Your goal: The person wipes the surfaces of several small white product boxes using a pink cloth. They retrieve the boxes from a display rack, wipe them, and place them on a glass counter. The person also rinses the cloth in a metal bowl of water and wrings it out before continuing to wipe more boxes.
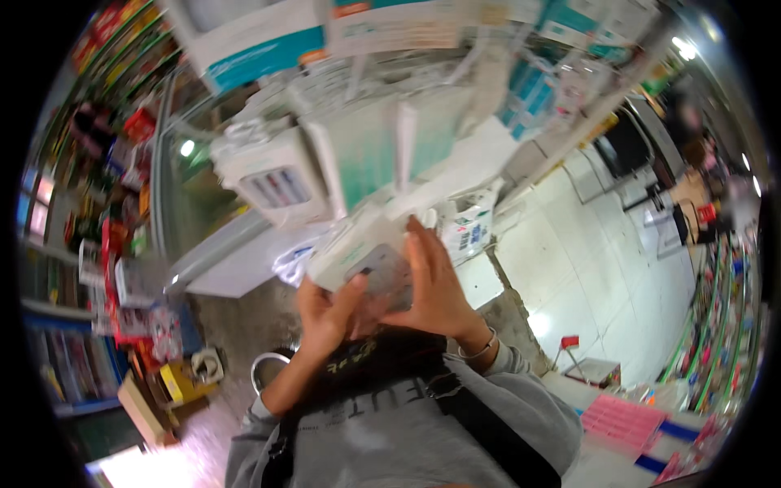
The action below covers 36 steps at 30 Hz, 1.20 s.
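Note:
Close in front of my chest is a white cardboard box point(341, 262), tilted, with a printed picture of a pale device on its front. My left hand point(329, 314) grips its lower left part, the thumb lying across the front. Along the right side, my right hand point(436, 287) holds it with the fingers pointing up and away from me. Just beyond stand upright white-and-green boxes point(360, 158), blurred. To their left is another white box point(277, 183) with a picture of dark devices. A printed white plastic bag point(470, 222) lies right of my right hand.
A glass display case point(201, 165) stands at the left, its pale ledge point(238, 259) reaching towards me. Large white-and-teal boxes point(390, 27) line the far side. Cartons point(146, 409) lie on the floor at lower left. Stocked shelves point(726, 323) rise at the right beyond the tiled floor point(586, 262).

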Each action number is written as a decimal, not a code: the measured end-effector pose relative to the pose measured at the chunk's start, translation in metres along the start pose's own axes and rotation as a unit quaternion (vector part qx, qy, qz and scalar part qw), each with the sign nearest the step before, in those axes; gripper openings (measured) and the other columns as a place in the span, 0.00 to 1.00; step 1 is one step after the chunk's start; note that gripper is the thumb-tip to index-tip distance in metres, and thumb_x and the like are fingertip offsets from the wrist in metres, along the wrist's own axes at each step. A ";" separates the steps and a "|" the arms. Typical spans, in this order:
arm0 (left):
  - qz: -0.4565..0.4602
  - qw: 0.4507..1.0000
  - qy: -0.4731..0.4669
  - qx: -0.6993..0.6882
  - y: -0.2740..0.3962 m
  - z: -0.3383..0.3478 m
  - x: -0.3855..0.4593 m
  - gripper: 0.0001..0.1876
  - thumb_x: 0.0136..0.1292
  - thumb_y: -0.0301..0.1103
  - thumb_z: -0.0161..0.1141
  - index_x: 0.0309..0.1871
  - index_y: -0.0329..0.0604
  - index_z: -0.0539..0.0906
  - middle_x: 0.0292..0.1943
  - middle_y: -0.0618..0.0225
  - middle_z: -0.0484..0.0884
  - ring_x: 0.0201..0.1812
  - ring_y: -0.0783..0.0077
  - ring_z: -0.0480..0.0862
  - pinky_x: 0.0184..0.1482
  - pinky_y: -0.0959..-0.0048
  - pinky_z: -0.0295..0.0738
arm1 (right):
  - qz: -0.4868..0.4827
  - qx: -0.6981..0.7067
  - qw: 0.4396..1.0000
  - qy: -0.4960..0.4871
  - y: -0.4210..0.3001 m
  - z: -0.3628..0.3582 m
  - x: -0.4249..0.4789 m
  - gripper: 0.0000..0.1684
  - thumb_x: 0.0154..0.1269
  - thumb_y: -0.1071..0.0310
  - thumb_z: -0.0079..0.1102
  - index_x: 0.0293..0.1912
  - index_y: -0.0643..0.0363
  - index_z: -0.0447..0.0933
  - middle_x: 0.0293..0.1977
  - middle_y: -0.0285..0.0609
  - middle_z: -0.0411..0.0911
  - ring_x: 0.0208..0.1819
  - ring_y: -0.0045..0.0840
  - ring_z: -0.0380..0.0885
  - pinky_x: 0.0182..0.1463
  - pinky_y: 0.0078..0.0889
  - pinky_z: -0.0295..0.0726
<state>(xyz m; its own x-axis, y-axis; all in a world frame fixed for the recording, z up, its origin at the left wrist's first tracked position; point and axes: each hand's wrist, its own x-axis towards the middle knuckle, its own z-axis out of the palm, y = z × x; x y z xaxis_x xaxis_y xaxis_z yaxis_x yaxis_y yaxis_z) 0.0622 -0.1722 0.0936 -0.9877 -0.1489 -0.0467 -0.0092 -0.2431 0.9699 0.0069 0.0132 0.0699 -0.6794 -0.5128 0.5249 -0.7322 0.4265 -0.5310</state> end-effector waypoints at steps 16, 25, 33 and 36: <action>-0.151 0.876 0.341 -0.306 -0.068 -0.122 -0.070 0.13 0.68 0.39 0.57 0.46 0.37 0.77 0.28 0.65 0.79 0.26 0.72 0.79 0.30 0.73 0.77 | 0.262 0.347 0.841 -0.322 0.006 0.120 -0.023 0.38 0.62 0.60 0.64 0.67 0.61 0.61 0.50 0.46 0.75 0.39 0.27 0.78 0.41 0.27 0.79; -0.181 0.852 0.238 -0.430 -0.118 -0.218 -0.087 0.20 0.68 0.54 0.54 0.35 0.44 0.80 0.24 0.68 0.80 0.28 0.73 0.81 0.32 0.68 0.77 | 0.372 0.506 0.727 -0.277 -0.007 0.227 0.045 0.18 0.71 0.66 0.52 0.55 0.65 0.72 0.37 0.38 0.79 0.30 0.19 0.76 0.33 0.22 0.75; -0.137 0.905 0.221 -0.336 -0.079 -0.322 -0.144 0.19 0.65 0.40 0.62 0.54 0.41 0.74 0.48 0.65 0.78 0.50 0.73 0.77 0.51 0.73 0.74 | 0.408 0.556 0.702 -0.178 -0.046 0.383 0.163 0.14 0.70 0.66 0.55 0.50 0.63 0.73 0.40 0.43 0.78 0.34 0.23 0.77 0.38 0.25 0.80; -0.089 0.903 0.277 -0.317 -0.094 -0.356 -0.169 0.16 0.68 0.38 0.58 0.53 0.39 0.75 0.46 0.67 0.78 0.49 0.75 0.76 0.51 0.75 0.74 | 0.410 0.567 0.685 -0.204 -0.043 0.452 0.199 0.16 0.70 0.66 0.55 0.51 0.68 0.71 0.42 0.47 0.78 0.36 0.27 0.78 0.41 0.27 0.82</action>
<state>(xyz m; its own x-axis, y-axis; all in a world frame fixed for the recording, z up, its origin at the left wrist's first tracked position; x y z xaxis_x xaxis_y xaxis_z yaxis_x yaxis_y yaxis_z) 0.2854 -0.4654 -0.0751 -0.7484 -0.4667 -0.4713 0.1038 -0.7842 0.6117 -0.0748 -0.4437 -0.1038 -0.6011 -0.7105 -0.3660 0.5524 -0.0384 -0.8327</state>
